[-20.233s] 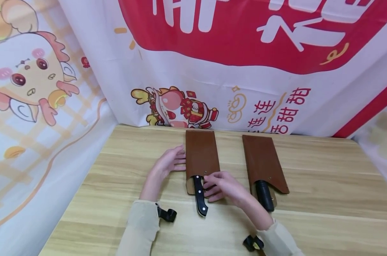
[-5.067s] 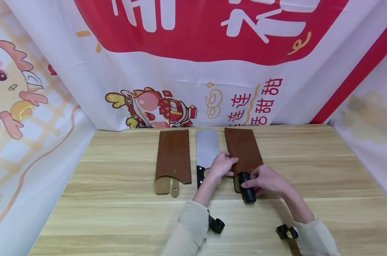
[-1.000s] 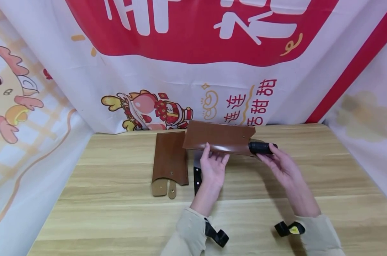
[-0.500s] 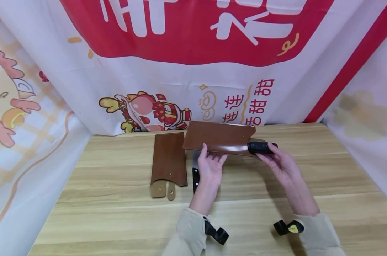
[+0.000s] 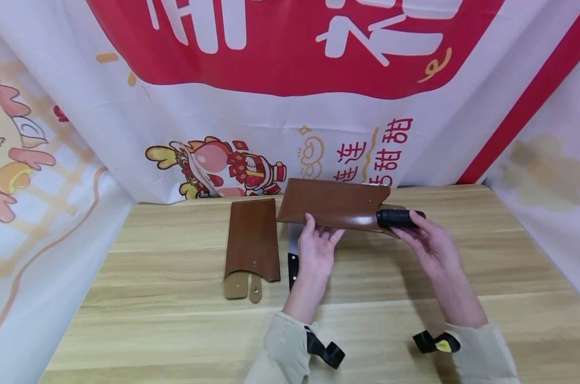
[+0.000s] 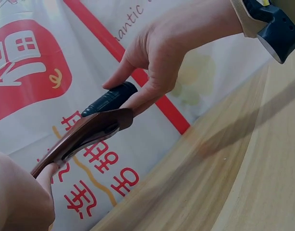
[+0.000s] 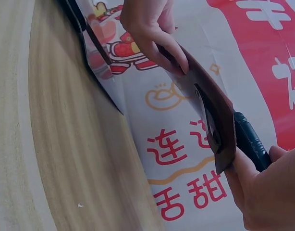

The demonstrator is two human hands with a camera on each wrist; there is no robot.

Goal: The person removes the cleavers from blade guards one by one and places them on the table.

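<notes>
A brown leather knife sheath (image 5: 335,204) is held up over the table, lying sideways, with a black knife handle (image 5: 397,218) sticking out of its right end. The blade is hidden inside. My left hand (image 5: 316,250) grips the sheath's lower edge, thumb on the front and fingers behind. At the handle, my right hand (image 5: 434,242) pinches with thumb above and fingers underneath, as the left wrist view also shows. Below the sheath lies a cleaver (image 5: 293,264), partly covered by the left hand; its shiny blade (image 7: 97,60) appears in the right wrist view.
A second brown sheath (image 5: 253,237) lies flat left of the cleaver, its flap and snap strap (image 5: 255,288) undone. The wooden table (image 5: 175,320) ends at a printed cloth backdrop (image 5: 251,114), close behind the raised sheath.
Earlier, the cleaver came out of the left sheath onto the table. Since five seconds ago, both hands have lifted the right sheath and turned it sideways; lately it shifts slightly right.
</notes>
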